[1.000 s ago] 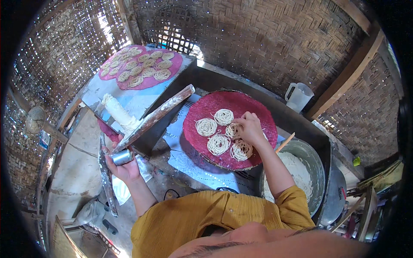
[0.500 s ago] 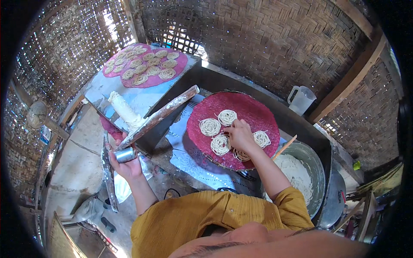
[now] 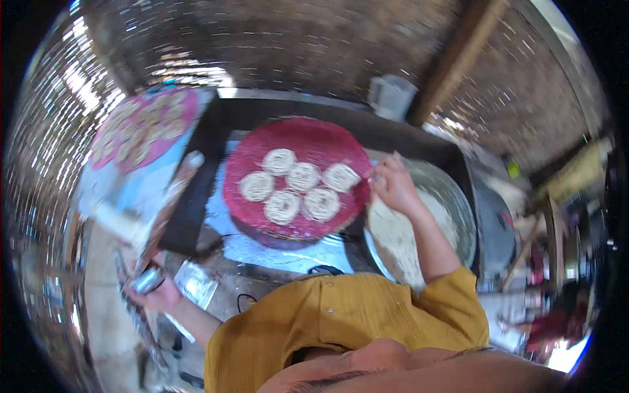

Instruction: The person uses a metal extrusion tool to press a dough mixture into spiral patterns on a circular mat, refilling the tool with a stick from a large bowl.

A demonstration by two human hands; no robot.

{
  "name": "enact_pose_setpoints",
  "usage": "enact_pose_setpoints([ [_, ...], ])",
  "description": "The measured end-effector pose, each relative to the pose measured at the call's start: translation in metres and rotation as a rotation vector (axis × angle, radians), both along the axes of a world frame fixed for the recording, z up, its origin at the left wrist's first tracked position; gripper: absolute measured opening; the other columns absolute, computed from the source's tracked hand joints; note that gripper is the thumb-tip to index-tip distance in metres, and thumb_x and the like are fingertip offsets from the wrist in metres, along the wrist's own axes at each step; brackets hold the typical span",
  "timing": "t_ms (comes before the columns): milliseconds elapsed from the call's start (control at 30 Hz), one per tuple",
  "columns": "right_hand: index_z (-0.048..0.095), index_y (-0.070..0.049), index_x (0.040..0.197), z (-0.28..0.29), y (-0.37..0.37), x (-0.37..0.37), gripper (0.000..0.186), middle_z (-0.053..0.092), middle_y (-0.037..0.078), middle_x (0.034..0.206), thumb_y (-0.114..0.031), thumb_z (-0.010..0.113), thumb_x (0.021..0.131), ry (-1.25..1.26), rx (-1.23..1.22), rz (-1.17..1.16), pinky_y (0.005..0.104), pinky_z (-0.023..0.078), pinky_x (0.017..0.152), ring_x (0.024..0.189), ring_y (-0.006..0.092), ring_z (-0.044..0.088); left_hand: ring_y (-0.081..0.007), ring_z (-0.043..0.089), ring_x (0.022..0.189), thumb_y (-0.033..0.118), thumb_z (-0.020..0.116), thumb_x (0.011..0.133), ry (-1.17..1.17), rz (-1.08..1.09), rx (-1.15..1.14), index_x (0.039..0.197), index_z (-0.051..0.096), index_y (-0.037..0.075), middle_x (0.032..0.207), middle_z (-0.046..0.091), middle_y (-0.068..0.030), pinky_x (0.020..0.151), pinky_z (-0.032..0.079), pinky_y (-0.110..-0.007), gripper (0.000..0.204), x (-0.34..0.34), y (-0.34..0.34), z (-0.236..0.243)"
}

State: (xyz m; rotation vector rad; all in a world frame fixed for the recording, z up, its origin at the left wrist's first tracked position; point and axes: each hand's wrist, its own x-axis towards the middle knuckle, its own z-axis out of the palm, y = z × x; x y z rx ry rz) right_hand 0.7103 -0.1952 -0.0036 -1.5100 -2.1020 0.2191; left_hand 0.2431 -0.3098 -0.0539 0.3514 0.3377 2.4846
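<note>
A round red woven mat (image 3: pixel 298 134) lies in front of me with several white noodle coils (image 3: pixel 283 205) on it. My right hand (image 3: pixel 393 187) hovers at the mat's right rim, over a metal bowl (image 3: pixel 458 209) of white dough, fingers curled. The blur hides whether it holds anything. My left hand (image 3: pixel 157 295) is low at the left, closed around the metal cylinder end (image 3: pixel 147 280) of a long press tool (image 3: pixel 173 196) that slants up toward the mat.
A second red mat (image 3: pixel 141 128) with several coils lies at the far left on a blue sheet. The near mat rests on a black tray (image 3: pixel 206 150). A white jug (image 3: pixel 391 97) stands behind it. Woven bamboo walls enclose the space.
My right hand has left the coils and moved right to the mat's rim over the dough bowl. The view has swung and blurred. My left hand keeps its grip on the tool.
</note>
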Motion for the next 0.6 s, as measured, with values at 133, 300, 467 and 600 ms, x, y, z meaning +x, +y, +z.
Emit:
enact_pose_setpoints([
  [133,0.060,-0.008,0.094,-0.043,-0.056,0.110,0.024,0.054,0.015,0.099,-0.021,0.055,0.075,-0.315,-0.276,-0.332,0.0393,0.041,0.082,0.094,0.0328,0.050,-0.0317,0.047,0.107,0.030,0.059,0.076,0.052,-0.202,0.187,0.106,0.053,0.008,0.113,0.053,-0.0156,0.095,0.033,-0.047,0.038,-0.025,0.002,-0.011],
  [300,0.051,-0.004,0.111,-0.079,-0.143,0.147,0.039,0.054,0.017,0.105,-0.026,0.051,0.078,-0.636,-0.623,-0.716,0.0412,0.041,0.083,0.099,0.0339,0.050,-0.0314,0.047,0.107,0.032,0.059,0.076,0.062,-0.246,0.169,0.105,0.051,0.007,0.113,0.051,-0.0160,0.094,0.035,-0.045,0.038,-0.016,0.028,-0.004],
  [467,0.053,-0.003,0.105,-0.111,-0.178,0.166,0.032,0.057,0.017,0.099,-0.022,0.049,0.079,-0.484,-0.568,-0.963,0.0409,0.044,0.077,0.093,0.0349,0.053,-0.0252,0.051,0.101,0.036,0.062,0.073,0.046,-0.242,0.055,0.105,0.053,0.013,0.111,0.053,-0.0094,0.087,0.042,-0.042,0.040,0.017,0.054,0.026],
  [600,0.059,-0.007,0.090,-0.079,-0.191,0.164,0.022,0.060,0.017,0.086,-0.024,0.050,0.078,-0.352,-0.569,-0.852,0.0423,0.046,0.069,0.079,0.0329,0.058,-0.0246,0.051,0.102,0.039,0.062,0.074,0.094,-0.335,0.079,0.106,0.054,0.015,0.112,0.052,-0.0088,0.086,0.043,-0.041,0.041,0.030,0.060,0.033],
])
